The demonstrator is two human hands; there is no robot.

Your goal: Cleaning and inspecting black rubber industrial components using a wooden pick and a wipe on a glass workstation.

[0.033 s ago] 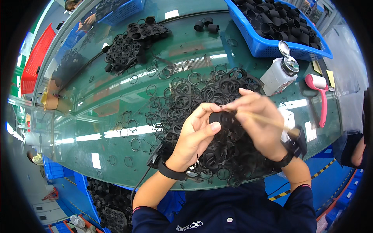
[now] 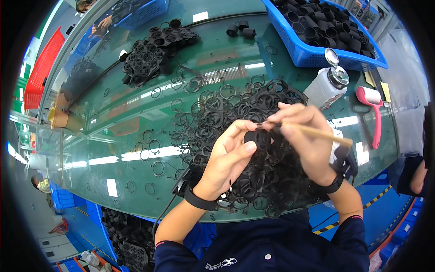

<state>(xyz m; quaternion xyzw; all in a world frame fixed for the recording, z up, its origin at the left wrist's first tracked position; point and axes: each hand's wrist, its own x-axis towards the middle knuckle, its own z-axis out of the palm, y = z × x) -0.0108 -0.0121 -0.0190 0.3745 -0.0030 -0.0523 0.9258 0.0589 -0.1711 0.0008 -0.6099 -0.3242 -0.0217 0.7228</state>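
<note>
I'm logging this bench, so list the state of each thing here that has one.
Left grip, closed on black cylinder
Right grip, closed on tan stick
Blue basket, heaped with black parts
Bottle, lid raised
Pink-handled roller, lying down
Black rings, heaped, some scattered

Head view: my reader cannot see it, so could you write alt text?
A bare left hand has a black cylinder in its grip; the blurred right hand holds a tan stick. Below, black rings lie heaped on a green tabletop, with a white flip-top bottle and a blue basket of hollow cylinders beyond.
</note>
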